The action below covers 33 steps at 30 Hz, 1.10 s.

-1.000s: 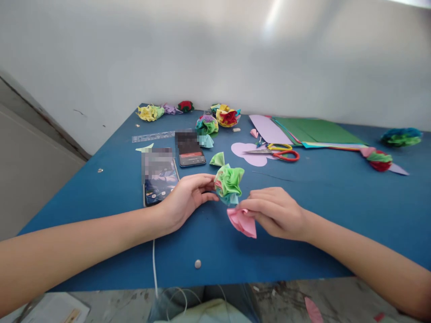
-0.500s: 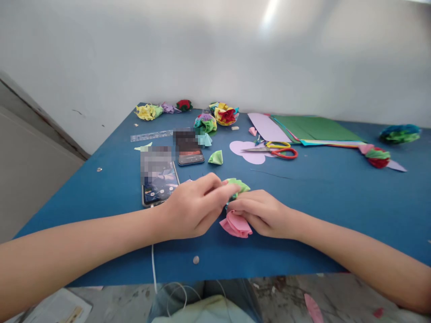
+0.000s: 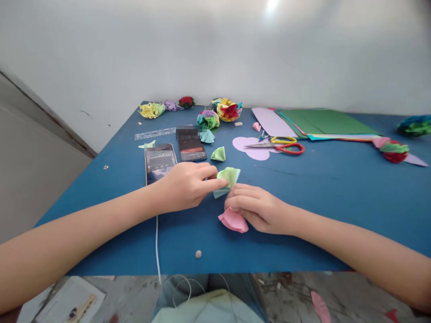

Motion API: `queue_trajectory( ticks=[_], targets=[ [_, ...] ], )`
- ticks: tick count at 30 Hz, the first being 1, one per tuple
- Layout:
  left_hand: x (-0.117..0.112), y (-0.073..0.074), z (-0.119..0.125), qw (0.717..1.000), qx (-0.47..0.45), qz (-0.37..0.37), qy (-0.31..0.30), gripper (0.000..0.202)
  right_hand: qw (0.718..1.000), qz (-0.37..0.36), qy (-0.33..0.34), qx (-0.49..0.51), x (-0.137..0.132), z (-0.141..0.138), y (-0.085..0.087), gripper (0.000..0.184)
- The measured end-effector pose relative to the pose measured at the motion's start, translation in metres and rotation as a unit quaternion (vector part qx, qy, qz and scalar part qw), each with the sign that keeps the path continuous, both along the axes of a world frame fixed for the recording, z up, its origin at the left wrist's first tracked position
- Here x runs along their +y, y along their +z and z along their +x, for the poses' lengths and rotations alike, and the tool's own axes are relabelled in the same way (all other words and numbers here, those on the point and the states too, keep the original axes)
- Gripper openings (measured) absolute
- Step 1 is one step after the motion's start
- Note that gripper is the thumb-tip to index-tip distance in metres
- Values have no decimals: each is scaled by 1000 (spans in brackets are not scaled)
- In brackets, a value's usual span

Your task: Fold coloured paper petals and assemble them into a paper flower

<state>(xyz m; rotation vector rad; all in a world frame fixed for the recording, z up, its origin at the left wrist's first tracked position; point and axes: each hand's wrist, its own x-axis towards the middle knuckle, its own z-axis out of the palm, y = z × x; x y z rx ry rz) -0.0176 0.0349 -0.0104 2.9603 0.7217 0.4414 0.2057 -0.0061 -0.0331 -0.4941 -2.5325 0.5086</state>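
My right hand [image 3: 261,210] is closed around the middle of a small bunch of folded paper petals. A pink paper petal [image 3: 233,220] sticks out below its fingers, toward me. On the far side, a light green paper petal [image 3: 229,174] fans out, with a pale blue paper petal [image 3: 220,193] under it. My left hand [image 3: 195,185] pinches the green petal from the left, its index finger lying across the paper. The left thumb is hidden, and so is the point where the petals meet inside my right fingers. Beyond them lies a loose green folded petal [image 3: 218,154].
Two phones, one nearer [image 3: 160,163] and one farther [image 3: 191,146], lie left of centre; a white cable [image 3: 157,246] hangs off the table. Scissors [image 3: 284,147] rest on a lilac paper cutout [image 3: 257,154]. Coloured sheets [image 3: 333,121] and several paper flowers [image 3: 229,111] sit farther back.
My left hand has shifted slightly up and away from my right hand. The green petal is more spread, and the pale blue one shows more. My right hand has hardly moved.
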Motion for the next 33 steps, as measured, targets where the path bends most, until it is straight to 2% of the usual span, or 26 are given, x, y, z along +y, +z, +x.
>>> queue_trajectory(
  ticks=[7,12,17,21,24,27,31,33],
  targets=[
    [1,-7,-2,996,-85,-8,19,30,1000,10,-2,-3,-6,2,7,17],
    [-3,-3,0,997,-62,0,55,27,998,48,-44,13,-8,5,15,13],
    [-9,6,1,998,-27,34,43,27,995,75,-66,-5,-7,5,16,14],
    [-12,7,-1,997,-73,-15,26,21,998,24,-55,2,-9,3,17,16],
    [-15,4,0,994,-93,-60,17,20,997,-1,-56,51,-14,2,19,17],
    [-19,2,3,997,-52,-50,8,22,992,-24,-62,105,-17,2,25,16],
    [-22,2,5,999,-29,-31,-11,24,982,-134,-58,121,-15,7,40,15],
    [-22,2,5,999,-35,-7,-36,24,981,-154,-48,110,-14,10,48,17]
  ],
)
